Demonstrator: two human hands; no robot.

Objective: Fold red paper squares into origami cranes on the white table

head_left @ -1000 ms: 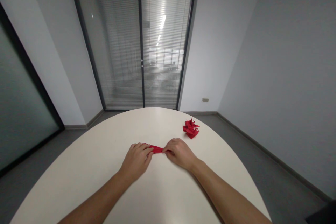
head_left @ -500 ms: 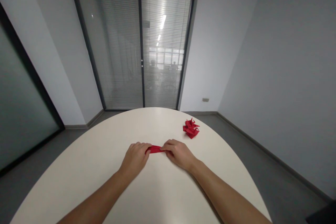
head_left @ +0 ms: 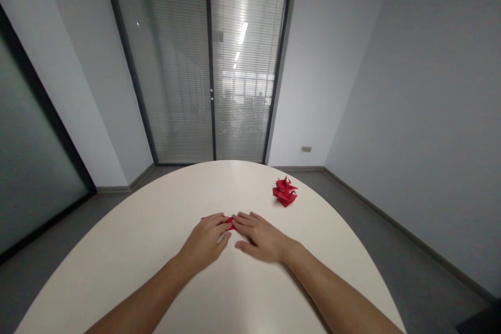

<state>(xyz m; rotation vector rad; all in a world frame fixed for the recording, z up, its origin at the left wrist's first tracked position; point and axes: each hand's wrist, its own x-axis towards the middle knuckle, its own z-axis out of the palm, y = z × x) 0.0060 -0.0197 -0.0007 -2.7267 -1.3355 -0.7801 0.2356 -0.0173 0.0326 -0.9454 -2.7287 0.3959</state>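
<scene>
A piece of folded red paper lies on the round table, mostly covered by my fingers. My left hand rests over its left part with fingers stretched out and the thumb apart; a thin red tip shows beyond the knuckles. Flat on the right part, my right hand presses with its fingertips, its thumb spread on the tabletop. Only a small red patch shows between the two hands, so the paper's full shape is hidden. Further back on the right sit several red origami cranes, bunched together.
The round cream table has a curved far edge. Beyond it stands a glass partition with blinds in a dark frame. A wall socket is low on the back wall.
Both hands went from pinching the red paper's ends to lying flat over it, fingers stretched. My right hand moved slightly left, closer to my left hand. The cranes stayed put.
</scene>
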